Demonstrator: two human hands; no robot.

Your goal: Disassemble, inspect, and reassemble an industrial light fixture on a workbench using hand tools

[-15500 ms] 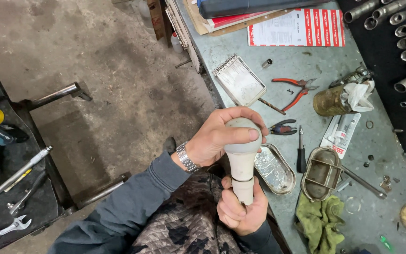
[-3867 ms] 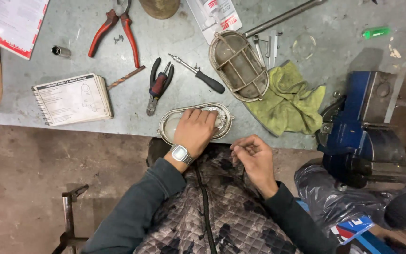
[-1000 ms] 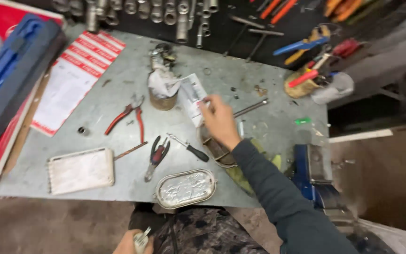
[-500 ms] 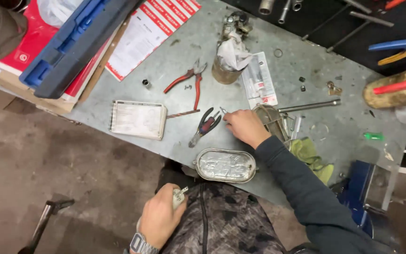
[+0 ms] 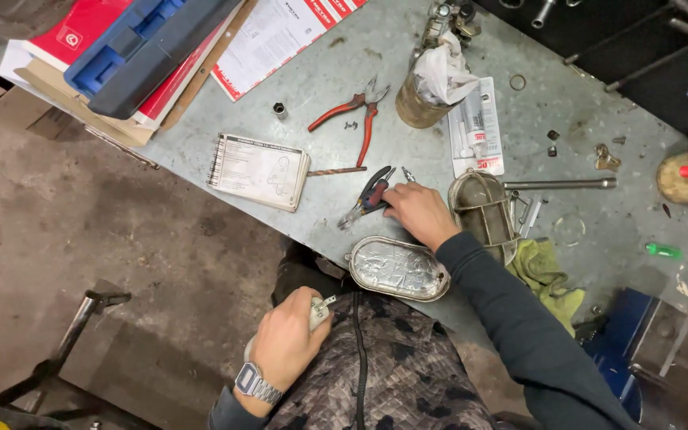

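A: Item one, my right hand (image 5: 417, 213). Where is it?

B: On the grey metal bench (image 5: 320, 199), fingers curled down over the dark-handled pliers (image 5: 366, 197). I read it as gripping their handles, the tips lying on the tool. A small screwdriver tip (image 5: 408, 173) pokes out just above the knuckles.

A: Item two, my left hand (image 5: 284, 344).

B: Low, off the bench edge, over my lap. Clenched around a small pale part with metal prongs (image 5: 318, 309) sticking out at the top. A metal wristwatch (image 5: 256, 385) sits on that wrist.

A: Neighbours of the right hand?

B: Just below it, at the bench edge, an oval foil-lined lamp housing (image 5: 396, 267). Just to its right, an oval wire-caged lamp cover (image 5: 484, 209), with a green rag (image 5: 549, 277) beyond it. Left of the pliers, a spiral-bound notebook (image 5: 258, 169).

A: Further up the bench?

B: Red-handled pliers (image 5: 353, 116), lying open. A small socket (image 5: 280, 110) near them. A brown can (image 5: 420, 102) stuffed with white cloth. A blister-packed tube (image 5: 475, 127) beside it. A long steel rod (image 5: 559, 184) runs to the right from the caged cover.

A: Far left corner?

B: A blue case (image 5: 141, 48) stacked on red folders.
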